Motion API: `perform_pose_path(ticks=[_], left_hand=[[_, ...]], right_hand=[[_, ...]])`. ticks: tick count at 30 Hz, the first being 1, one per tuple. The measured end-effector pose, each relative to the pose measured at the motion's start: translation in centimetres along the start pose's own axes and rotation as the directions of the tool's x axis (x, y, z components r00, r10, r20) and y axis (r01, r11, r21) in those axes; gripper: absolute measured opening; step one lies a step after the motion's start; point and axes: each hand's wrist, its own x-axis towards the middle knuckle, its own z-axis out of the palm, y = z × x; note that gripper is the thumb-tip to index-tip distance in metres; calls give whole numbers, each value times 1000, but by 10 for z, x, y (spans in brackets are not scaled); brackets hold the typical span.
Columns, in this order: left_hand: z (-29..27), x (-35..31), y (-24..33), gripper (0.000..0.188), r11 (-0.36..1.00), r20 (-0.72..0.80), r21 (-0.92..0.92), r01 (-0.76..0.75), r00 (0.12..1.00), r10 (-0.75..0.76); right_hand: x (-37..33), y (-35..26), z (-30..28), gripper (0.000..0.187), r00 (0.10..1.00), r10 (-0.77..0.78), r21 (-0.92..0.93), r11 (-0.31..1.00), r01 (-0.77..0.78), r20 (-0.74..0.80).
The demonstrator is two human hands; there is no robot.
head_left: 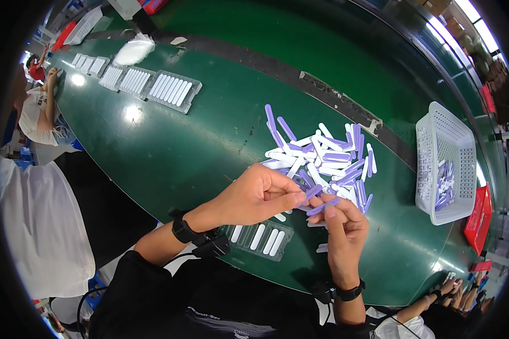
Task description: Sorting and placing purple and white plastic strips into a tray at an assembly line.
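Note:
My left hand (pixel 260 195) pinches a slim, round-ended purple strip (pixel 313 192) between thumb and fingertips. Close beside it, my right hand (pixel 346 229) grips another purple strip (pixel 324 207) the same way. Just beyond both hands lies a loose pile of purple and white strips (pixel 333 156), partly hidden by my fingers. Below my left hand sits a clear plastic tray (pixel 247 242) with several white strips (pixel 258 237) standing in its slots. My left hand and forearm cover part of that tray. A few white strips lie on the table near my right hand.
Filled trays (pixel 174 89) stand in a row at the far left of the green table (pixel 203 147), beside a white plastic bag (pixel 134 50). At the right stands a white basket (pixel 430 164) holding purple strips, with a red tray (pixel 478 219) beside it. Other people sit at both ends.

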Motion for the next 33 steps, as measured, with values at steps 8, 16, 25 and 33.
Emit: perform_pose_path(ticks=[8,16,25,33], left_hand=[[2,-14,15,19,988,-67,156,-10,998,20],[7,-67,2,7,715,-430,699,7,803,413],[16,-106,-27,35,147,55,972,-181,792,608],[15,-113,-26,42,92,103,980,-176,848,520]], right_hand=[[1,1,-5,22,999,-20,-40,999,18,-48],[-1,-10,-5,23,988,120,15,992,-122,93],[-33,1,33,36,779,-360,-652,428,626,513],[-52,8,32,44,757,-218,-763,74,642,616]])
